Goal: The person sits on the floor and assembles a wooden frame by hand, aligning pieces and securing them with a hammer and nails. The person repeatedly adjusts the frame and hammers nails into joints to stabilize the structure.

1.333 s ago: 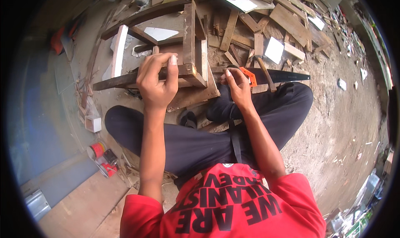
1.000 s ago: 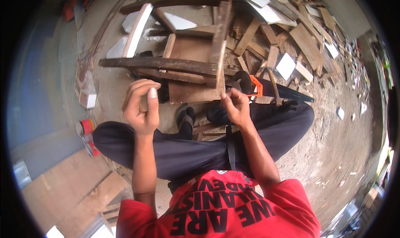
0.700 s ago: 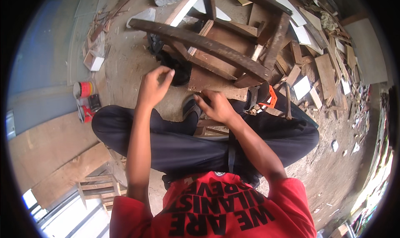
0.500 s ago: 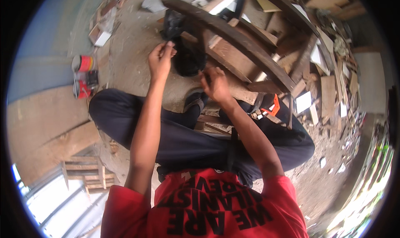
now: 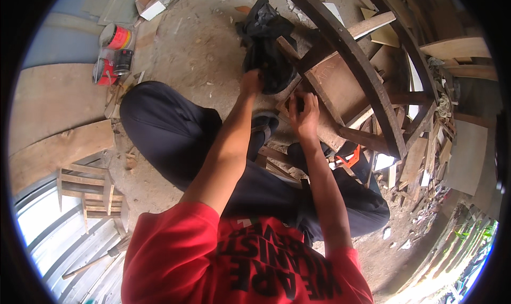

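Note:
A black plastic bag lies on the ground ahead, its crumpled mouth toward me. My left hand is at the bag's near left edge, fingers closed and partly lost against the black plastic. What it grips, if anything, is hidden. My right hand is just right of the bag, beside a dark wooden frame. Its fingers curl toward the thumb around a dark gap; anything pinched there is too small to make out.
An orange-handled tool lies by my right leg among wood offcuts. Several paint cans stand at the left, near a white-sided wooden box. A slatted wooden piece sits at the lower left. Scrap boards are at the right.
The view has shifted, so the wooden frame and bag appear farther right. My left hand has come down from raised beside the bag to its near edge. My right hand's fingers are more curled.

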A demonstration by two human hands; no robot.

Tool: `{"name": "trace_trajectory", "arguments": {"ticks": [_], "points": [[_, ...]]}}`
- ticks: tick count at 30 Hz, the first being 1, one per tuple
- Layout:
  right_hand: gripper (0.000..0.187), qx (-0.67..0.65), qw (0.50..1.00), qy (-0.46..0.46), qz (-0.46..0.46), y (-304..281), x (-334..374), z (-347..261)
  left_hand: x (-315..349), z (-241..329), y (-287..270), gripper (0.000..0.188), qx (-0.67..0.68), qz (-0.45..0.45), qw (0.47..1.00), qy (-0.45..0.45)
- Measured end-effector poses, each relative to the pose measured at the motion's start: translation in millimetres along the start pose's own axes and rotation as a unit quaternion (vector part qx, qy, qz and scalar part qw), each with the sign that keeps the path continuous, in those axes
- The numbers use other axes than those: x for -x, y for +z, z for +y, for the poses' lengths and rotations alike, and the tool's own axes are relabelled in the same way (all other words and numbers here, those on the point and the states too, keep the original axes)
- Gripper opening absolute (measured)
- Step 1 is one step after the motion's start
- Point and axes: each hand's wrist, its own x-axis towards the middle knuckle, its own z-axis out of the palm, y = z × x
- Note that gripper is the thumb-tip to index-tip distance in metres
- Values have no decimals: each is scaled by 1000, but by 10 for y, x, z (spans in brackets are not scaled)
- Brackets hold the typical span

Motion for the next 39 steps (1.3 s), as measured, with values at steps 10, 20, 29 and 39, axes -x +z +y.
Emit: {"name": "trace_trajectory", "arguments": {"ticks": [10, 20, 29, 39], "points": [[11, 4, 998, 68, -3, -91, 101, 24, -307, 375, 566, 21, -81, -37, 996, -12], [11, 27, 998, 51, 18, -51, 55, -7, -371, 211, 761, 18, -77, -34, 992, -95], [13, 15, 998, 58, 24, -57, 59, 1, -333, 139, 734, 19, 36, 6, 997, -60], [14, -66, 991, 112, 32, -119, 63, -47, -421, -227, -391, 21, 486, -132, 798, -331]]}}
